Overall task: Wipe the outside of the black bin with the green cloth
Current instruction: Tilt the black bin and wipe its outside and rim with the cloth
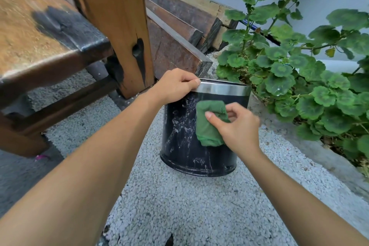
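Left hand (175, 84) fingers hooked over black bin (185, 152) rim | right hand (237, 128) fingers bunching green cloth (209, 124) against its wall; streaked surface lies left of the cloth

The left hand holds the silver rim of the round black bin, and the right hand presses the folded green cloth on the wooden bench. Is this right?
No: the head view shows the right hand pressing the folded green cloth on the side of the round black bin.
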`<state>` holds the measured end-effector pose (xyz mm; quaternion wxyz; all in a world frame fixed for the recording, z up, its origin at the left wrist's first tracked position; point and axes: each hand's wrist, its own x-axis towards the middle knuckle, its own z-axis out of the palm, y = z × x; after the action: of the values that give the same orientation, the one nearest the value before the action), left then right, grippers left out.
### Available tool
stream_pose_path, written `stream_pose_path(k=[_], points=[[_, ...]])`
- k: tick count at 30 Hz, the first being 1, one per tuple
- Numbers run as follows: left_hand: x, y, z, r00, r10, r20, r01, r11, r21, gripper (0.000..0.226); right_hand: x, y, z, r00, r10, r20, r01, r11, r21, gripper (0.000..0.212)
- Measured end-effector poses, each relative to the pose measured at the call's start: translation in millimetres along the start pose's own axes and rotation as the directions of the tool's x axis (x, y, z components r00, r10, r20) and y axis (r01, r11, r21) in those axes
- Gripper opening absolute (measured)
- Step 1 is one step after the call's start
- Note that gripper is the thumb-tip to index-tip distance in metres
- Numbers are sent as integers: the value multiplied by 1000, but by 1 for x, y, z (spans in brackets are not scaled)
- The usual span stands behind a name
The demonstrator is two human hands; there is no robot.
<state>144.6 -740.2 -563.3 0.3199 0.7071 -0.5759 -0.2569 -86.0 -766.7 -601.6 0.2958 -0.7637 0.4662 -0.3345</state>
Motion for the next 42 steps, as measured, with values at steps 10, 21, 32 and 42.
stream_pose_path(k=[10, 21, 32, 42], points=[[-3, -4, -2, 1000, -8, -26, 7, 998, -57, 34, -108, 65, 18, 956, 95, 277, -69, 993, -100, 25], [-9, -3, -7, 998, -27, -55, 22, 996, -83, 22, 6, -38, -6, 986, -55, -157, 68, 994, 82, 19], [-1, -4, -11, 997, -52, -58, 47, 995, -89, 19, -14, -14, 22, 999, -13, 49, 22, 979, -201, 40], [-2, -6, -13, 998, -65, -13, 63, 992, -110, 21, -104, 44, 40, 966, -23, 259, 106, 945, -310, 45]])
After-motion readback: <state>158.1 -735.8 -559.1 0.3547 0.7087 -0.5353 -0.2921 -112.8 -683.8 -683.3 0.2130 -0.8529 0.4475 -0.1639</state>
